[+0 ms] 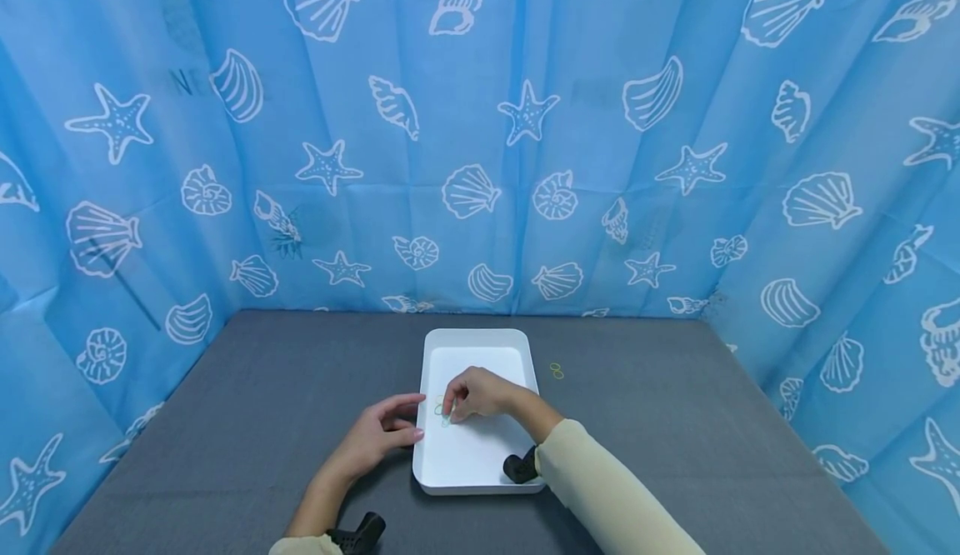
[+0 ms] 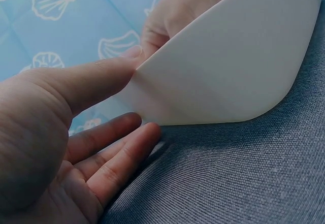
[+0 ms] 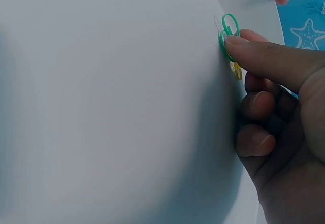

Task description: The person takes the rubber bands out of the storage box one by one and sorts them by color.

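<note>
Presently a green loop (image 3: 228, 30) is inside the white tray (image 1: 468, 473), near its left wall, pinched between the right hand's (image 1: 478, 392) thumb and index finger, a yellow loop (image 3: 237, 72) just beside it. The left hand (image 1: 377, 438), fingers loosely extended, touches the tray's left side. Two yellow rings (image 1: 557, 371) lie rightward on the gray cloth (image 1: 637, 430). Fingering the loops seems the step; next, likely, a fine, steady pinch.

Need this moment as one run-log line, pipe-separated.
right hand: pinching green loop inside white tray | left hand: touching tray's left rim | two yellow loops: right of tray
</note>
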{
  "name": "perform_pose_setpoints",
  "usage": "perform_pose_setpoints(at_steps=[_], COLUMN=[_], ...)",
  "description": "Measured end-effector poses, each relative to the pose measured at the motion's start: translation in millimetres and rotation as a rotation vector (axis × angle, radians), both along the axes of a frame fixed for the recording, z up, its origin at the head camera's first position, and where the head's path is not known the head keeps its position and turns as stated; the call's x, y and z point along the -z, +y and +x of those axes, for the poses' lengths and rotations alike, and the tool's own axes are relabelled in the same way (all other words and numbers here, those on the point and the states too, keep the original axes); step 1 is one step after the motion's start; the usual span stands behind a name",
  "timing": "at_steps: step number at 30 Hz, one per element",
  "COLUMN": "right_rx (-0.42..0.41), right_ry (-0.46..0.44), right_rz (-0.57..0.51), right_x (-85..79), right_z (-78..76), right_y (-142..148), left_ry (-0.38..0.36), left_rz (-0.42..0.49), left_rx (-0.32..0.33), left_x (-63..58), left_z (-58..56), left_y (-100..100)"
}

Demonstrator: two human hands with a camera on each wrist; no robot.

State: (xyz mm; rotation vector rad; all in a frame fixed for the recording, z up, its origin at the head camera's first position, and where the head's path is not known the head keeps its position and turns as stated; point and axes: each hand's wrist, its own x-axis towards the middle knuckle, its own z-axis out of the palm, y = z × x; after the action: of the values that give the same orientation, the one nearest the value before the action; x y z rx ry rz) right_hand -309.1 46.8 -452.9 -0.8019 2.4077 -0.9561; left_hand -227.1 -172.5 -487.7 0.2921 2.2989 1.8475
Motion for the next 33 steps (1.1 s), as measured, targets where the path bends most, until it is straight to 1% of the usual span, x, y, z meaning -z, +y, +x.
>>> perform_pose_setpoints(at_steps=[11, 23, 30, 33], right_rx=[-0.02, -0.02, -0.006, -0.003], right_ry=[-0.025, 0.0, -0.004, -0.004], right_rz=[0.045, 0.043, 0.025, 0.036], right_x=[-0.2, 0.7, 0.1, -0.1], right_z=[-2.1, -1.5, -0.2, 0.0], right_y=[1.0, 1.7, -0.4, -1.8], left_ry=[0.019, 0.004, 0.01, 0.016], left_rz=[0.008, 0.0, -0.001, -0.002], left_rx=[0.018, 0.0, 0.012, 0.014], left_x=[2.8, 0.5, -0.1, 0.4], left_z=[-1.1, -0.4, -0.1, -0.2], left_y=[-1.6, -0.6, -1.1, -1.3])
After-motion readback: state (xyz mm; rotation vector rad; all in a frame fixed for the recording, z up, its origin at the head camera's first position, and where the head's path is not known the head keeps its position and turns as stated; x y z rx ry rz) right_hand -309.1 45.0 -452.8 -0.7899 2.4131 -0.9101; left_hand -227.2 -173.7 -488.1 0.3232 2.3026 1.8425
